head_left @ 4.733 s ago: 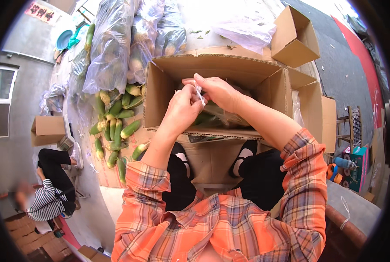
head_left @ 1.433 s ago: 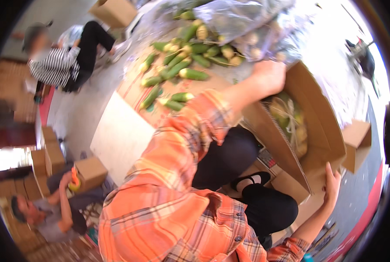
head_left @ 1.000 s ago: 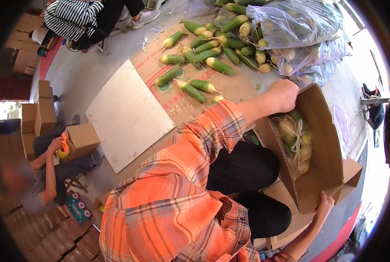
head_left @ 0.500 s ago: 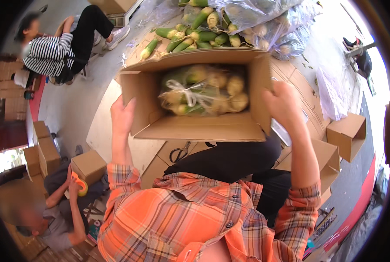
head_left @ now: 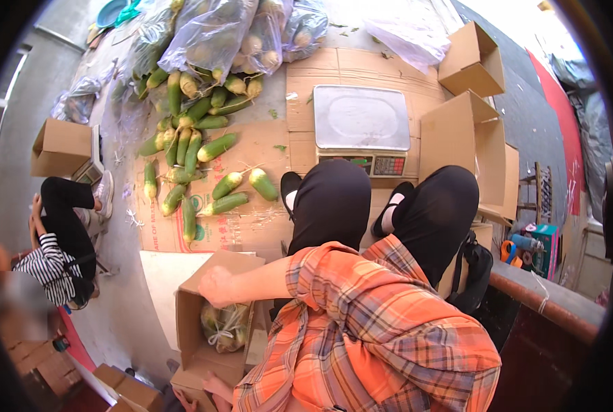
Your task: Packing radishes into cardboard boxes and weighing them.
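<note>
An open cardboard box [head_left: 191, 326] sits low at my left side. Inside it lies a clear plastic bag of green radishes [head_left: 224, 321], tied with a white string. My right hand [head_left: 217, 286] reaches across my body, its fingers closed over the far wall of the box. At the near end my left hand [head_left: 215, 386] grips the box wall, partly cut off by my sleeve and the box. Beside it, another person's hand [head_left: 184, 399] touches the same end of the box.
Loose green radishes [head_left: 190, 147] lie on flattened cardboard ahead, under filled plastic bags [head_left: 210, 41]. A digital scale [head_left: 361, 120] stands before my knees. Empty boxes [head_left: 471, 62] are at the right. A seated person in stripes [head_left: 49, 268] is at the left.
The box with the bagged radishes has moved from in front of me down to my left side. My view has turned, and the scale now shows. Another person's hand has come to the box.
</note>
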The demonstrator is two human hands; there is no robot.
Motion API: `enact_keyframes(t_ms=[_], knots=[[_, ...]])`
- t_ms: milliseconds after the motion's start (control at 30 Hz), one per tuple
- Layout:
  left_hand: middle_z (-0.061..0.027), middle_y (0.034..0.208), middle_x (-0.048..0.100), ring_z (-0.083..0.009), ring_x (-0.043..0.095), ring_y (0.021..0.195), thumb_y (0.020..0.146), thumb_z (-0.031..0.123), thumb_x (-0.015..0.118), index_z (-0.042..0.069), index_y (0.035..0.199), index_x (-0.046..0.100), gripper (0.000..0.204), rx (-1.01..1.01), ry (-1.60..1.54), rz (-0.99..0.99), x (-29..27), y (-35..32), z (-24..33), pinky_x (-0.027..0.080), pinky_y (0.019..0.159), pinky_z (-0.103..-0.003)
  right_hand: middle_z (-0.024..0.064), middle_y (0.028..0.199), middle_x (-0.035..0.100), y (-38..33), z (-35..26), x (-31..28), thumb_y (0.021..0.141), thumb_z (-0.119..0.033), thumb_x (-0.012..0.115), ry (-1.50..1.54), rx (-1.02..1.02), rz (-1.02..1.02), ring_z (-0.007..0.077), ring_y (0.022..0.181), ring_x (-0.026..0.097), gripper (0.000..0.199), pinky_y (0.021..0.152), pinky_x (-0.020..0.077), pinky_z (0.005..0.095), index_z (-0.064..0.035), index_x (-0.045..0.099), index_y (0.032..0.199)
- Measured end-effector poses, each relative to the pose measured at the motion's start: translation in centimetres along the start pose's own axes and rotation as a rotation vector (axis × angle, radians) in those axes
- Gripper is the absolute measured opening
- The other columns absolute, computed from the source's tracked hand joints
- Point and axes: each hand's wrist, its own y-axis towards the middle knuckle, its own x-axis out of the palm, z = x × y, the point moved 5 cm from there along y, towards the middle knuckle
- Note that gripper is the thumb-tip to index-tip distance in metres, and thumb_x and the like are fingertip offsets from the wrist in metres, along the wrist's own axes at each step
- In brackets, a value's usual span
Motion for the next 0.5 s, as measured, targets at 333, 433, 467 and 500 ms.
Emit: enact_keyframes(t_ms=[333,433,467,500], knots=[[-0.0245,0.102,0.060,-0.0396,0.055,0.092,0.079,0.015,0.054,-0.006,0.109,0.057,0.036,0.057,0.184,0.377,-2.8,5.5,11.7,0.043,0.083,-0.043,0.0140,0.074,0.064,-1.6,1.7,-5.4,0.074,-0.024,0.057,0.322,-0.001,0.042,0.0320,0.073,0.062,0.025,0.062,0.0459,0.0450,-0.0003,0.065,0.077],[-0.0235,0.106,0.059,-0.0384,0.053,0.098,0.081,0.019,0.053,-0.004,0.111,0.057,0.038,0.184,0.195,0.446,-3.2,5.6,21.3,0.042,0.087,-0.042,0.0156,0.074,0.062,-5.2,5.0,-8.2,0.077,-0.024,0.054,0.430,0.040,0.124,0.0364,0.074,0.060,0.025,0.066,0.0449,0.0478,-0.0001,0.063,0.075],[-0.0228,0.111,0.057,-0.0366,0.052,0.103,0.082,0.022,0.053,-0.004,0.112,0.057,0.040,0.226,0.167,0.474,-4.7,4.6,24.8,0.040,0.090,-0.041,0.0156,0.074,0.062,-6.5,4.0,-10.2,0.077,-0.024,0.054,0.419,-0.001,0.136,0.0364,0.074,0.060,0.025,0.066,0.0449,0.0478,-0.0001,0.063,0.075],[-0.0217,0.112,0.056,-0.0344,0.049,0.108,0.083,0.018,0.052,-0.005,0.113,0.056,0.038,0.278,0.042,0.395,-4.6,4.8,28.0,0.039,0.092,-0.040,0.0163,0.074,0.062,-8.4,4.2,-12.8,0.077,-0.023,0.054,0.474,-0.020,0.167,0.0369,0.075,0.060,0.024,0.066,0.0453,0.0473,-0.0003,0.062,0.075]])
